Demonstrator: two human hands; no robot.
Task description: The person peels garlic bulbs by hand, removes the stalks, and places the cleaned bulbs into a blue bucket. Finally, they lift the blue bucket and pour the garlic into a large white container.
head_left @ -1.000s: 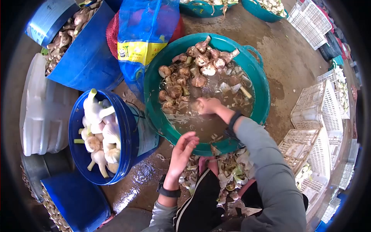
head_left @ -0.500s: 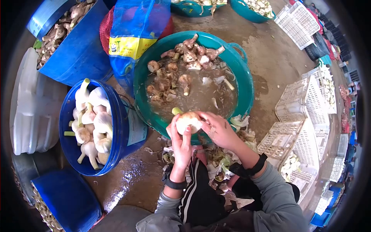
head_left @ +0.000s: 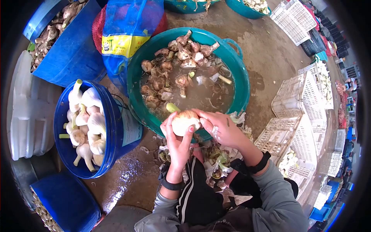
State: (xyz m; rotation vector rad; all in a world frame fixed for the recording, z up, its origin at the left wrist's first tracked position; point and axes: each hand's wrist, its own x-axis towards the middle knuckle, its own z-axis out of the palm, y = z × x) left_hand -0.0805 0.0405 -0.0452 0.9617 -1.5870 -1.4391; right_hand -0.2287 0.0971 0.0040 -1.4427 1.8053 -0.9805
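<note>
A pale garlic bulb (head_left: pixel 184 123) with a short green stem is held between my two hands, over the near rim of a green tub (head_left: pixel 246 83). My left hand (head_left: pixel 177 141) cups it from the left and below, thumb on its front. The fingers of my right hand (head_left: pixel 219 127) pinch at its right side, where a brownish patch of skin shows on top. In the tub, several muddy garlic bulbs (head_left: pixel 158 83) and peel scraps lie in murky water. Several clean white bulbs (head_left: pixel 96 123) fill a blue bucket (head_left: pixel 113 135) at the left.
Peel scraps (head_left: pixel 218 160) litter the floor below my hands. Blue barrels (head_left: pixel 73 58) and a blue mesh bag (head_left: pixel 125 23) stand at the upper left. White plastic crates (head_left: pixel 280 133) line the right side. More green tubs (head_left: pixel 185 6) sit at the top.
The view has shifted slightly, so the tub and bucket appear a little further left. Both hands keep hold of the bulb, and my right fingers have moved slightly along its side.
</note>
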